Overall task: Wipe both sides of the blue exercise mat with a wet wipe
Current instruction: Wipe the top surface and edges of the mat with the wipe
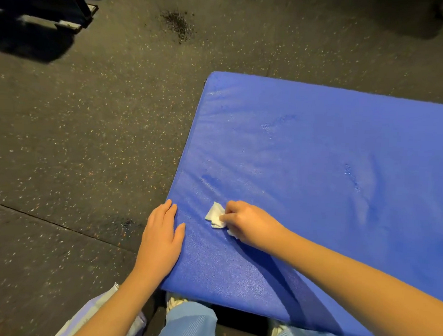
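Right grip (248,224) pinching wet wipe (214,213) on blue mat (318,160), left grip (160,241) spread flat at its edge, speckled floor (88,135) around

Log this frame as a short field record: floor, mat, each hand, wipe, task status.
floor: dark speckled floor
mat: blue exercise mat lying flat, damp streaks on its top face
left: left hand rests flat on the mat's left edge, near the corner
right: right hand pinches the wet wipe against the mat's top
status: top face being wiped; underside hidden
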`<state>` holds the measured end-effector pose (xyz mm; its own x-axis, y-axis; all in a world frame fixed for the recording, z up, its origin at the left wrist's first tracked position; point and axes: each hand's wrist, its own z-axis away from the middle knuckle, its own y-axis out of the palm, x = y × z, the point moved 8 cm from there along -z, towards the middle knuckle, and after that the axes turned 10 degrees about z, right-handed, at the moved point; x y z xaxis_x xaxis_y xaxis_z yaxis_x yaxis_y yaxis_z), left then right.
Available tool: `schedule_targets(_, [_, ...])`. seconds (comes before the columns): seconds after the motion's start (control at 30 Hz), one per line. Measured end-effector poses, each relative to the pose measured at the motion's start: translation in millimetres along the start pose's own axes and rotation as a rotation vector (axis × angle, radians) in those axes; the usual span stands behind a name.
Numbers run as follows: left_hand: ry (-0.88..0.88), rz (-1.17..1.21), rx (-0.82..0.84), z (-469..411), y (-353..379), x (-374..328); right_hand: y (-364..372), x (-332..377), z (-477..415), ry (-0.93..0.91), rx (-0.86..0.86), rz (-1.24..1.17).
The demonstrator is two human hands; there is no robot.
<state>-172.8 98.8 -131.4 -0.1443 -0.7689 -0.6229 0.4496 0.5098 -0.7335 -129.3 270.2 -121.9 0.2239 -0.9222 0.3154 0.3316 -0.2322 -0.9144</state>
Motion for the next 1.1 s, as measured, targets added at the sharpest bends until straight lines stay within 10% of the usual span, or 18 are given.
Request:
schedule_targets(0.13, [-0.006,-0.001,-0.008,-0.7,4.2,2.8,-11.4,-44.1,-24.9,0.324,-0.182,0.03])
schedule_targets(0.33, [0.016,0.002,-0.054,-13.1,-3.5,8.7,1.7,15.8,-38.3,-0.107,-0.082,-0.015])
schedule_targets(0.53, [0.035,0.019,-0.062,-15.4,-2.5,9.5,-14.4,-48.6,-65.7,0.319,-0.191,0.0])
schedule_targets(0.7, [-0.02,0.024,-0.001,-19.8,5.0,17.3,-0.8,10.9,-66.0,-0.057,-0.062,-0.067])
schedule_targets(0.9, [-0.044,0.049,0.022,-20.2,8.8,21.3,-26.1,-59.9,-97.8,0.304,-0.143,0.079])
schedule_targets(1.1, [-0.06,0.061,0.034,-23.7,9.4,22.1,0.8,14.2,-78.2,-0.185,0.033,-0.061])
